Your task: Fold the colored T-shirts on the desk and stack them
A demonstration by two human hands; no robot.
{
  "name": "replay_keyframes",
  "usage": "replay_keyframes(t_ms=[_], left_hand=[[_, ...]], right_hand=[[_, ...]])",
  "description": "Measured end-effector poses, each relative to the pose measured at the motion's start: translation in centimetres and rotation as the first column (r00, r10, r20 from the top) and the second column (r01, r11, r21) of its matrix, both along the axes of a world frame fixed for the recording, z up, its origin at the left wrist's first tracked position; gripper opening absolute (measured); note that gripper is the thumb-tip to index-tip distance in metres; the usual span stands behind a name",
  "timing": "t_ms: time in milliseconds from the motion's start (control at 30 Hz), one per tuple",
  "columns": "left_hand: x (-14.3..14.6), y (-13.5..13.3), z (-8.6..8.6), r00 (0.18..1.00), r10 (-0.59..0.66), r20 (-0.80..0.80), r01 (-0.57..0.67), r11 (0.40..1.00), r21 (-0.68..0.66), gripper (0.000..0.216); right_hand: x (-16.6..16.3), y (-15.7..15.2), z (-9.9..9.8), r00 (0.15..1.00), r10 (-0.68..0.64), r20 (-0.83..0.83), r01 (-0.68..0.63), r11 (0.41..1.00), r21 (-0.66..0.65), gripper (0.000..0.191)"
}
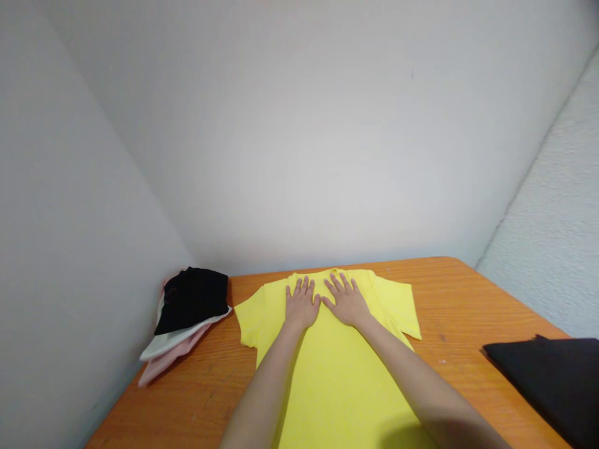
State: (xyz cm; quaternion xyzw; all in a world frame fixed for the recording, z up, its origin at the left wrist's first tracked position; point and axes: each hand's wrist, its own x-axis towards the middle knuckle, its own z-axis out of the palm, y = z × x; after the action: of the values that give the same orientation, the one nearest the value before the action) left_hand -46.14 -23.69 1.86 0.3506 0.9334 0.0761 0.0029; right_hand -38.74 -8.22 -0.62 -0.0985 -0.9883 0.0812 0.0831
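Wooden table [449, 287], pale walls [327, 137], stacked cloths [194, 302], dark cloth [552, 380]

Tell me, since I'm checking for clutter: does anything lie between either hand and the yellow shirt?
Nothing visible does: the left hand and right hand lie directly on the yellow shirt. The cloth stack sits off to the left, the black fabric to the right.

Plain bright yellow shirt [334, 368] on an orange-brown, wood-grained worktop [444, 299].
The yellow runs unbroken from the worktop's far edge towards the near side, dulled to olive by a shadow at the bottom; by the left edge, near the far left corner, a stack shows solid black cloth [196, 299] on top, white cloth [175, 341] beneath and pale pink cloth [171, 363] lowest, while the folded fabric [556, 380] along the right edge is plain charcoal-black.
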Motion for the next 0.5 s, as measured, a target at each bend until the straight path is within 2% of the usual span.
replay_keyframes(t_ms=[167,267,333,400,467,500], left_hand=[[2.0,0.1,3.8,0.997,-0.059,-0.057,0.061,0.997,0.038,0.056],[5.8,-0.1,6.7,0.981,-0.174,-0.087,0.18,0.981,0.067,0.054],[10.1,-0.6,8.4,0.955,-0.281,-0.093,0.289,0.953,0.092,0.049],[15.8,-1.5,9.3,0.902,-0.423,-0.084,0.431,0.894,0.124,0.04],[22.3,-2.2,9.0,0.817,-0.576,-0.042,0.575,0.805,0.149,0.034],[25.6,-2.2,8.3,0.764,-0.645,-0.008,0.639,0.754,0.153,0.032]], right_hand=[[1.4,-0.5,2.8,0.994,-0.014,-0.107,0.01,0.999,-0.044,0.06],[3.0,1.9,4.8,0.989,-0.085,-0.118,0.079,0.995,-0.055,0.056],[4.3,5.0,5.7,0.984,-0.149,-0.099,0.141,0.987,-0.076,0.054],[5.8,8.6,6.3,0.978,-0.2,-0.052,0.194,0.976,-0.099,0.049],[7.1,11.7,6.4,0.973,-0.23,0.006,0.23,0.967,-0.113,0.043],[7.6,12.9,6.4,0.971,-0.239,0.031,0.241,0.963,-0.117,0.041]])
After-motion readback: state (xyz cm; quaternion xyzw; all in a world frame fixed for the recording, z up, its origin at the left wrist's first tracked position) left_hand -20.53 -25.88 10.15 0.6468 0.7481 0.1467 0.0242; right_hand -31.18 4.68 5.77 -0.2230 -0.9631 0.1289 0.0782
